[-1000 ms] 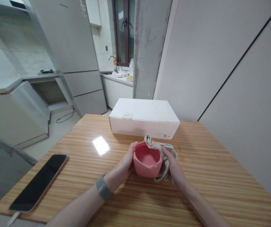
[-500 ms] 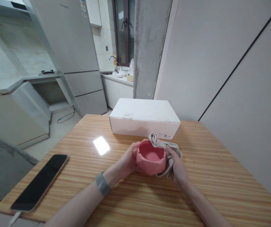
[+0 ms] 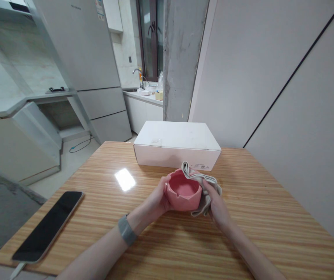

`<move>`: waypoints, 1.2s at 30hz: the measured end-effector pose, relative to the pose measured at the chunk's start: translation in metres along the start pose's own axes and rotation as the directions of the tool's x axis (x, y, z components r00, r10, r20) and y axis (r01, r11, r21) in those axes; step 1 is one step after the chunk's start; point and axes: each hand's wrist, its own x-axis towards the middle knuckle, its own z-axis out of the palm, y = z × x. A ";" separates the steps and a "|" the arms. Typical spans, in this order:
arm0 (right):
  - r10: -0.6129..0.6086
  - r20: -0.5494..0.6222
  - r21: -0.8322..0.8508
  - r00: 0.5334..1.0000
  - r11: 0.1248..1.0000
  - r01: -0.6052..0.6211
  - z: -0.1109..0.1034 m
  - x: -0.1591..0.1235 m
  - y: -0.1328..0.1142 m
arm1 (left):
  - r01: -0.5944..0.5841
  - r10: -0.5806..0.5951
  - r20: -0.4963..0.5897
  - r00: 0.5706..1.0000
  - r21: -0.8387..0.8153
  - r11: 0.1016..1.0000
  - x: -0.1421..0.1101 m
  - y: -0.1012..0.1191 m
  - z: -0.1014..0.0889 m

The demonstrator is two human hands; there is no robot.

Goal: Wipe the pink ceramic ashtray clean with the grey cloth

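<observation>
A pink faceted ashtray (image 3: 184,198) with notches in its rim is held above the table, its hollow facing up and towards me. My left hand (image 3: 160,198) grips its left side, thumb near the rim and the other fingers hidden behind and below. Folded over the ashtray's right rim and side is a grey cloth (image 3: 206,184). My right hand (image 3: 218,204) is closed on that cloth, pressing it to the ashtray's right wall, and most of its fingers are out of sight behind the fabric.
Just beyond the ashtray stands a white cardboard box (image 3: 177,136) on the wood-grain table (image 3: 103,175). A black-screened phone (image 3: 49,225) with a white cable (image 3: 18,269) lies at the left edge. Farther back are a fridge (image 3: 103,101) and a sink counter (image 3: 143,105).
The ashtray has turned in my hands, so a rim notch now faces me. Hands, cloth and ashtray have shifted slightly left and up.
</observation>
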 end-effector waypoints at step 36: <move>0.007 -0.028 0.120 1.000 0.993 -0.003 -0.004 0.007 -0.003 | 0.112 -0.124 0.089 0.988 0.134 0.985 -0.003 -0.003 -0.020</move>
